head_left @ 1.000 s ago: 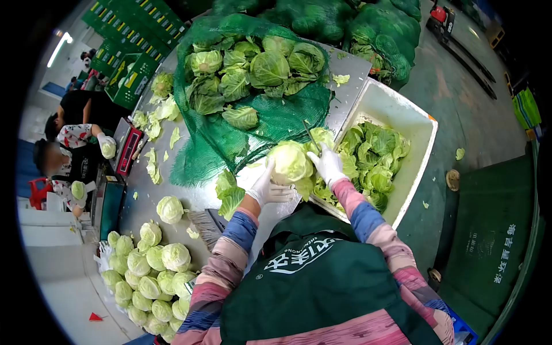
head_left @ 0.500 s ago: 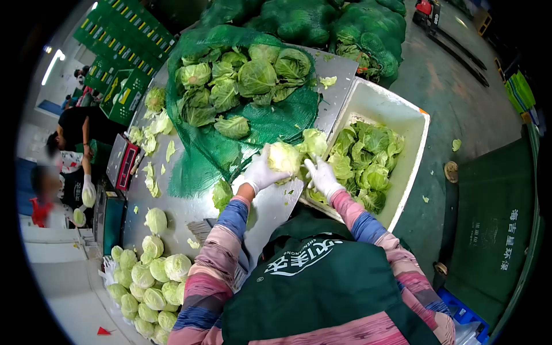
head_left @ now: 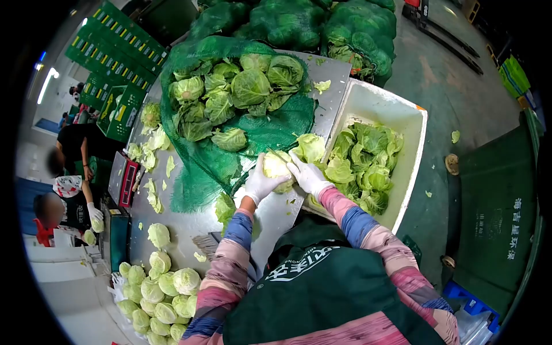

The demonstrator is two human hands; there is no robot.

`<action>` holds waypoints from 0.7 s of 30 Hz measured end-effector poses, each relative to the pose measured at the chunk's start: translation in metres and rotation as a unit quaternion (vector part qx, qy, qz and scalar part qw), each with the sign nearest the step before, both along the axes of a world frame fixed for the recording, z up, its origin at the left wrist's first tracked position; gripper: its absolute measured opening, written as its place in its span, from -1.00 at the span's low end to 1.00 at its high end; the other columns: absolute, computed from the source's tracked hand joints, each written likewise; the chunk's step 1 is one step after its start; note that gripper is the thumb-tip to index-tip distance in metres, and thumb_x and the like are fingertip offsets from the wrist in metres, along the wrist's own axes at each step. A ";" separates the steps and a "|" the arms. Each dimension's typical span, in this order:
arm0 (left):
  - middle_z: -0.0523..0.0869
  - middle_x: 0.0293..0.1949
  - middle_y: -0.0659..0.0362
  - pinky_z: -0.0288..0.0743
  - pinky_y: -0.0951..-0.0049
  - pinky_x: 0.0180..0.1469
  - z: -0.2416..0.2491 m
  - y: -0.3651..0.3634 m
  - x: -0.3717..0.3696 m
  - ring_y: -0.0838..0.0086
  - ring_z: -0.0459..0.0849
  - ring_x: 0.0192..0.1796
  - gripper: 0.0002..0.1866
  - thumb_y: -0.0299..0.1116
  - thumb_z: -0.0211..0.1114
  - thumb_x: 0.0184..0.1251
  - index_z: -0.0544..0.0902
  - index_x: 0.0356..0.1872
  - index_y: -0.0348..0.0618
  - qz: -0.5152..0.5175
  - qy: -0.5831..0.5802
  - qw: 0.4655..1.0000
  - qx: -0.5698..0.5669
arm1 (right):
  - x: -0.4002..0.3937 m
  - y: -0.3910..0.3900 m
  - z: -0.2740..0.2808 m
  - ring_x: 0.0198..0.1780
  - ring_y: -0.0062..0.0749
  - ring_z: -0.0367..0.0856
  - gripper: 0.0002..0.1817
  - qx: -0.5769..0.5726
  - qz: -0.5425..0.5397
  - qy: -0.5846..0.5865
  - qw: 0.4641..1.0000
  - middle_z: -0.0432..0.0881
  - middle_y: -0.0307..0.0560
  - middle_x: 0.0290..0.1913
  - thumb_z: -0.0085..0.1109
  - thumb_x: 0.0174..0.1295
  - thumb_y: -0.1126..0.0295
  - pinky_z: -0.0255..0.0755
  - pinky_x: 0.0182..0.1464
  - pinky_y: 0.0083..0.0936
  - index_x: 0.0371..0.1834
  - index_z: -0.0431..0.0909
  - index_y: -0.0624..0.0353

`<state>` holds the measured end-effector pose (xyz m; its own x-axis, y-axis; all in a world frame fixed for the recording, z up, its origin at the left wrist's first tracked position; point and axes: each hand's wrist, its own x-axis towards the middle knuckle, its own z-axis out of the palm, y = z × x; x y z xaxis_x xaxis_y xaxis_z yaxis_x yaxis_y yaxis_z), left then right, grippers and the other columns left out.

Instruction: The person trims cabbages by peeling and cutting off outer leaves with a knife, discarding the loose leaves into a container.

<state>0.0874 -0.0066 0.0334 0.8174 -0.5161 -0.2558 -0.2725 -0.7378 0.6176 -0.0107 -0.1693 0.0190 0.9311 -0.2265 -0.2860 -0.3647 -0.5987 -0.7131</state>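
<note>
Both white-gloved hands are at a pale cabbage (head_left: 276, 165) over the metal table (head_left: 178, 227). My left hand (head_left: 261, 179) is wrapped round its left side. On the cabbage's right side rests my right hand (head_left: 309, 175), its fingers pressed together against it. A loose light green leaf (head_left: 310, 148) lies just beyond my right hand. Behind, an open green net bag (head_left: 215, 167) spreads over the table with several leafy cabbages (head_left: 250, 88). The white foam box (head_left: 415, 144) on the right holds a heap of outer leaves (head_left: 368, 164).
Trimmed cabbages (head_left: 152, 290) are piled at the table's lower left, near a red scale (head_left: 129, 183). Full net bags (head_left: 359, 40) stand behind the table. Two people (head_left: 75, 201) are at the left, near green crates (head_left: 123, 112). A large green bin (head_left: 494, 213) is at the right.
My right hand has moved from the leaf onto the cabbage, which is now turned between both hands. The whole view has shifted slightly.
</note>
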 end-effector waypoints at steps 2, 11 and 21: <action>0.49 0.18 -0.20 0.44 0.26 0.20 -0.009 0.010 -0.001 0.09 0.55 0.17 0.20 0.12 0.55 -0.25 0.08 0.43 -0.15 -0.003 0.016 0.998 -0.054 | 0.006 -0.002 -0.014 -0.03 0.16 0.57 -0.36 0.043 0.003 -0.064 0.997 0.60 0.29 -0.05 -0.28 0.42 -0.06 0.42 0.01 -0.13 0.48 0.07 0.00; 0.40 0.22 -0.08 0.62 0.33 0.02 -0.022 0.068 -0.057 0.22 0.55 0.16 0.05 -0.53 0.51 -0.05 -0.03 0.43 0.00 0.129 0.175 0.927 -0.307 | -0.017 -0.089 -0.056 -0.36 -0.13 0.65 -0.40 0.088 -0.248 0.017 0.965 0.66 0.12 -0.35 -0.24 0.42 -0.09 0.51 -0.18 -0.27 0.28 0.39 0.13; 0.35 0.22 -0.15 0.52 0.30 0.15 -0.027 0.034 -0.081 0.18 0.49 0.19 0.00 -0.42 0.55 -0.05 0.02 0.36 -0.19 0.189 0.230 0.892 -0.339 | -0.028 0.005 0.010 -0.20 0.07 0.66 -0.21 0.045 -0.049 0.004 0.998 0.68 0.20 -0.24 0.08 0.16 -0.22 0.50 -0.10 -0.17 0.32 0.35 0.14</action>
<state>0.0060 0.0271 0.0063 0.8549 -0.3889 -0.3434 0.3151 -0.1366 0.9392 -0.0391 -0.1638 0.0290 0.9033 -0.2904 -0.3159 -0.4241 -0.4933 -0.7595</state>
